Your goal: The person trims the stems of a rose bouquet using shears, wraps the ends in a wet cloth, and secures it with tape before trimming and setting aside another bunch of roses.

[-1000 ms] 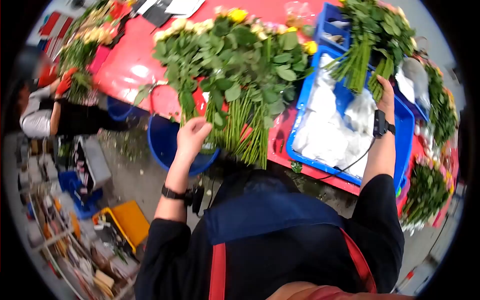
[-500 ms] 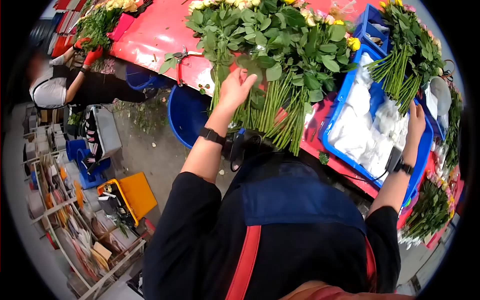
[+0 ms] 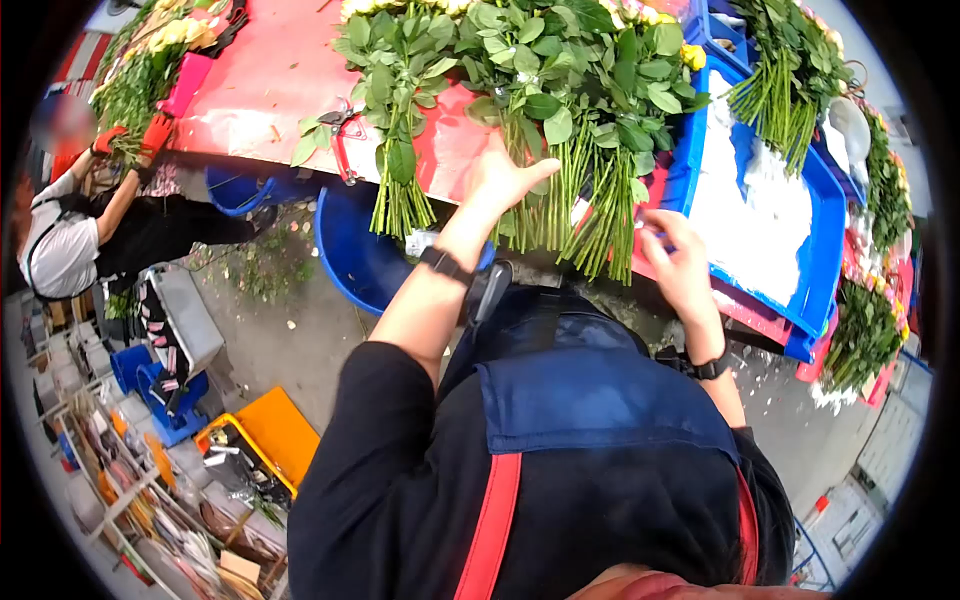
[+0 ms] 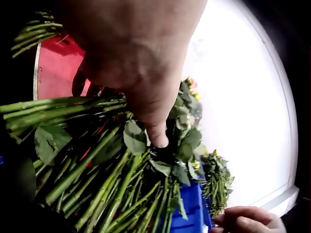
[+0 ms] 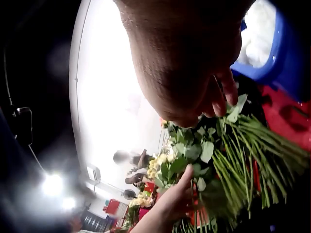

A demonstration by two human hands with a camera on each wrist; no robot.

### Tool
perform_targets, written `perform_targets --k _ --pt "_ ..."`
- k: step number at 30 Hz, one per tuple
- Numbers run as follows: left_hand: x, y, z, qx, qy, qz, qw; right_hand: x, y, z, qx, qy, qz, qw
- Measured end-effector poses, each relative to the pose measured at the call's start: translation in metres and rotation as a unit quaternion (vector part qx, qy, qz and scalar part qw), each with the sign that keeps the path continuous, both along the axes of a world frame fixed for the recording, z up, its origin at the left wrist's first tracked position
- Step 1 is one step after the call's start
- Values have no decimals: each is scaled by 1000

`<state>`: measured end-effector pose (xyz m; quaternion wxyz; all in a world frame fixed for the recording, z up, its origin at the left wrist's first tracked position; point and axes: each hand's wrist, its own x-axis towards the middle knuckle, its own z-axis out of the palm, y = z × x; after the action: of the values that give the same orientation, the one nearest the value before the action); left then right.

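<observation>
Leafy flower bunches [image 3: 560, 75] lie with their green stems [image 3: 598, 225] towards the table's near edge. Over the left part of these stems is my left hand [image 3: 503, 182], its thumb stretched out to the right; in the left wrist view the thumb of that hand [image 4: 150, 82] points down over leaves and stems [image 4: 116, 179]. My right hand [image 3: 682, 265] hovers by the right side of the stems, fingers loosely bent and holding nothing visible. A separate bunch [image 3: 400, 140] lies left of my left hand. The left fingertips are partly hidden.
Right of the stems is a blue tray [image 3: 826, 255] with white material inside. Red-handled cutters [image 3: 343, 150] lie at the left. Below the edge stands a blue bucket [image 3: 345, 262]. Another person [image 3: 70, 235] works at the far left.
My right hand has left the bunch above the blue tray and come left to the stems. My left hand has moved right, away from the leftmost bunch. The head view has shifted.
</observation>
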<state>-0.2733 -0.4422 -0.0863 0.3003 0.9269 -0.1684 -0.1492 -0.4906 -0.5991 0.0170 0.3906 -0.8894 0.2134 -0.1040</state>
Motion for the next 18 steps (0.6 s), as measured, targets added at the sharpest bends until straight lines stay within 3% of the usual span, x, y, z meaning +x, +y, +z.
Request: perform_targets --k 1,3,5,7,11,13,14,15,17,18 --pt "2 -10 -4 16 -1 3 1000 4 9 -5 -9 -2 11 1000" --pt "22 -10 4 9 179 27 983 9 18 -16 6 27 15 1000" --pt "25 1 9 -118 175 62 975 8 18 -25 -60 60 2 996" --pt "36 13 16 -156 205 57 965 1 18 -45 -130 52 -42 989" --pt "70 49 17 -192 238 47 951 -5 21 -69 -145 129 -115 974" --pt "83 67 -5 -245 208 57 945 -7 15 -97 -67 183 -147 970" --pt "88 71 -8 -194 147 60 968 -2 17 -96 -36 173 -153 972" --pt "92 76 -12 -147 168 66 973 3 19 -94 -4 164 -157 974" --pt "89 80 -26 -117 11 27 993 1 7 -127 77 138 -173 972" --pt "89 80 -33 -135 1 28 990 2 6 -133 117 125 -181 968"
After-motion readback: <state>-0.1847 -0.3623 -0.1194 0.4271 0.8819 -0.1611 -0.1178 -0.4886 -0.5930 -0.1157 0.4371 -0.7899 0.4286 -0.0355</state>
